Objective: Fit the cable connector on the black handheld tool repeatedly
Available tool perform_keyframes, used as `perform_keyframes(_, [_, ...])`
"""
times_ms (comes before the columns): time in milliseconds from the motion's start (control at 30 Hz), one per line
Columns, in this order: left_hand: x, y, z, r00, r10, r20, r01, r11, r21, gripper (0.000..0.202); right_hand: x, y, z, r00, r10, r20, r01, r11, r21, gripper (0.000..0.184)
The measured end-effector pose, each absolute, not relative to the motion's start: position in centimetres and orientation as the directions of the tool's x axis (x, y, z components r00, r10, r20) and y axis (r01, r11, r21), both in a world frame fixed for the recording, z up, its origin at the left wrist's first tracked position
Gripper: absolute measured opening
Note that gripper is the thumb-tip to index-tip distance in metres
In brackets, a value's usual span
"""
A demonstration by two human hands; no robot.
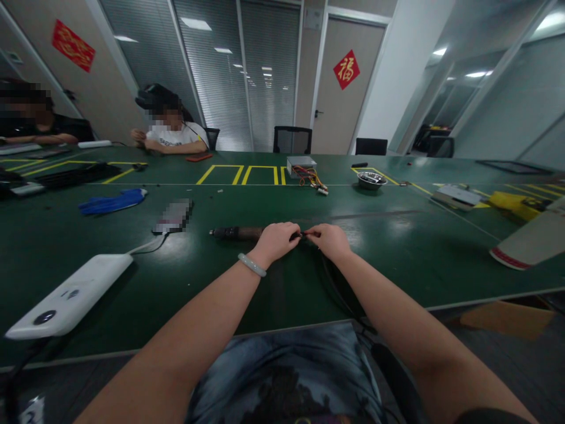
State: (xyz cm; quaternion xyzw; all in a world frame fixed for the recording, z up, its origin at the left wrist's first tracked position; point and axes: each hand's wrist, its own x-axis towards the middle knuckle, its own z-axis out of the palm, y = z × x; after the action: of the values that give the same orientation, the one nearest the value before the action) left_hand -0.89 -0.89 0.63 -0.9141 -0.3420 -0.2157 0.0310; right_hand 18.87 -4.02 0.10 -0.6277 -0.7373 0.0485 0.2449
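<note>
A dark, pen-shaped electric screwdriver [241, 234] lies across the green table, its narrow tip pointing left. My left hand [279, 240] is wrapped round its rear part, and a pale bangle [252, 265] circles that wrist. At the tool's right end, my right hand [330, 240] is closed in a pinch, fingertips almost meeting those of the left. A black cable [335, 282] runs from beneath the right hand toward the table's front edge. Whatever small part sits between the fingertips is mostly hidden, but it appears to be the cable's plug end.
To the left are a white power bank [75, 294], a phone [174, 215] and blue gloves [113, 202]. Farther back stand a metal box with wires [301, 166] and a steel bowl [371, 180]. A whitish cylinder [529, 238] is at right. Two people sit across the table [247, 282].
</note>
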Motion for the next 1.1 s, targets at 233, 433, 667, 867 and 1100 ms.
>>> perform_keyframes(233, [-0.8, -1.01, 0.72, 0.662, 0.621, 0.419, 0.646, -0.757, 0.102, 0.016, 18.73, -4.19, 0.18, -0.07, 0.959, 0.274, 0.889, 0.185, -0.419, 0.021])
perform_keyframes(433, [-0.73, -1.14, 0.88, 0.655, 0.634, 0.412, 0.657, -0.746, 0.103, 0.016, 18.54, -4.2, 0.1, -0.084, 0.956, 0.282, 0.897, 0.196, -0.397, 0.022])
perform_keyframes(667, [-0.77, -0.97, 0.64, 0.649, 0.634, 0.42, 0.66, -0.744, 0.103, 0.015, 18.36, -4.23, 0.09, -0.057, 0.965, 0.257, 0.888, 0.166, -0.428, 0.021])
perform_keyframes(867, [-0.78, -0.82, 0.47, 0.626, 0.656, 0.422, 0.686, -0.721, 0.102, 0.017, 18.36, -4.18, -0.06, -0.039, 0.964, 0.263, 0.865, 0.164, -0.474, 0.019])
perform_keyframes(1100, [-0.66, -0.86, 0.4, 0.617, 0.665, 0.421, 0.69, -0.714, 0.117, 0.016, 18.29, -4.04, -0.44, -0.061, 0.957, 0.285, 0.87, 0.191, -0.455, 0.02])
